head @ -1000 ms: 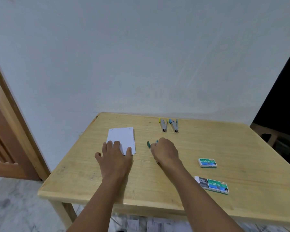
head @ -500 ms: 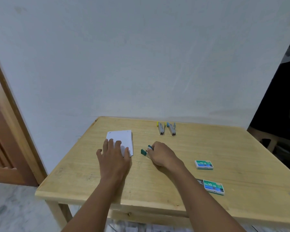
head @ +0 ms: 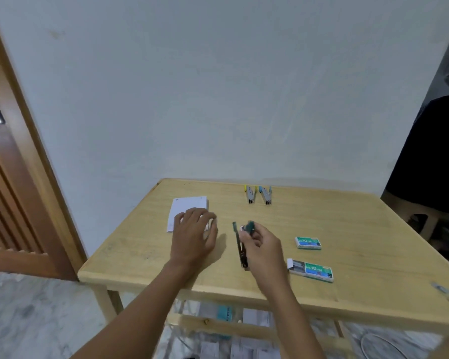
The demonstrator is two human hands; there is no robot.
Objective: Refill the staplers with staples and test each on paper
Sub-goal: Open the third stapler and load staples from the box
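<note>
Green stapler [head: 240, 244] in right hand [head: 263, 246], lengthwise front-to-back

Your pale wooden bench [head: 347, 255] stood against the wall, white paper [head: 187, 208] lay far left, two staplers [head: 258, 195] side by side at the back, two staple boxes [head: 309, 243] lay right.

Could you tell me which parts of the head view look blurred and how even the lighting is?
Head view: the right hand and green stapler are motion-smeared; the left hand on the paper is softer-edged; the staple boxes are fairly sharp; light is dim and even, shadows faint.
</note>
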